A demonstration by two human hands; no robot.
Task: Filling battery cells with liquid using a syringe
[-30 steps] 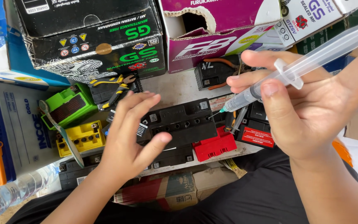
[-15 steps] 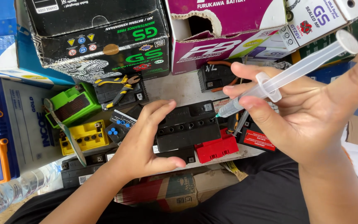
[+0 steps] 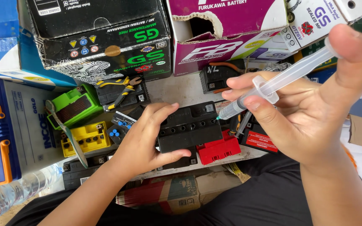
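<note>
i have my left hand [image 3: 141, 144] clamped around the left end of the black battery [image 3: 189, 127], fingers curled over its top edge at twelve o'clock and thumb pressed on the near face at six. a second ago that hand lay open and loose over the casing; now it is a firm wrap, and the battery has been swung out so its row of small filler holes faces up and sits clear of my fingers. it rests just right of frame centre, on top of other dark batteries, with the red battery [image 3: 218, 150] touching its lower right corner at about four o'clock.

my right hand [image 3: 311, 113] holds the clear syringe [image 3: 273, 86] pinched between two fingers at the flange. the thumb was off the plunger before; it now sits capped on the plunger end at one o'clock of the hand. the needle tip points toward eight o'clock and hangs just beside the battery's upper right corner, close to the rightmost hole; whether it touches i cannot tell.

as i read it, both shifts mean the battery is steadied and the syringe is set for pressing.

at ten o'clock lie the yellow-handled pliers [image 3: 120, 90]; the green battery [image 3: 74, 106] and yellow battery [image 3: 86, 138] sit at nine.
</note>
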